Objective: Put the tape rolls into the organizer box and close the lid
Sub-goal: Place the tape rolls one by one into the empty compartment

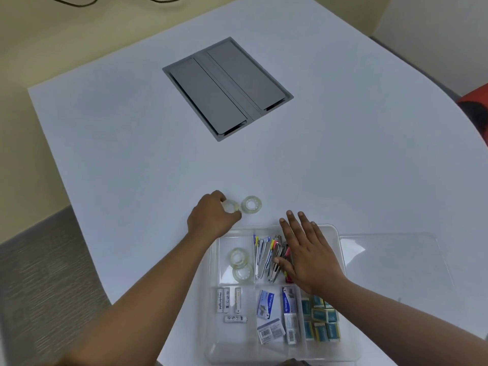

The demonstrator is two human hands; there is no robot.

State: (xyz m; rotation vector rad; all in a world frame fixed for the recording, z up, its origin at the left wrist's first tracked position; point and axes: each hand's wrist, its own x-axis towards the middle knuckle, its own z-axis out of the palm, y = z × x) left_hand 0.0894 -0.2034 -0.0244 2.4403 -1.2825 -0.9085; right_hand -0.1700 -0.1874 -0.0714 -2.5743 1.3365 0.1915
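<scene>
A clear plastic organizer box (pixel 335 233) stands open at the near edge of the white table (pixel 132 154). Two clear tape rolls (pixel 240 264) lie in its far-left compartment. On the table just beyond the box, my left hand (pixel 211 217) closes its fingers on a clear tape roll (pixel 230 206). Another tape roll (pixel 251 204) lies flat right beside it. My right hand (pixel 309 254) hovers flat with fingers spread over the box's upper middle, above the staplers (pixel 269 256). The transparent lid (pixel 390 262) lies on the table to the right of the box.
Other box compartments hold batteries (pixel 228 303), staple boxes (pixel 277 315) and small teal packets (pixel 320 320). A grey cable hatch (pixel 227 88) is set into the table's far middle. Something red (pixel 475 107) shows past the right edge. Grey carpet (pixel 39 273) lies on the left.
</scene>
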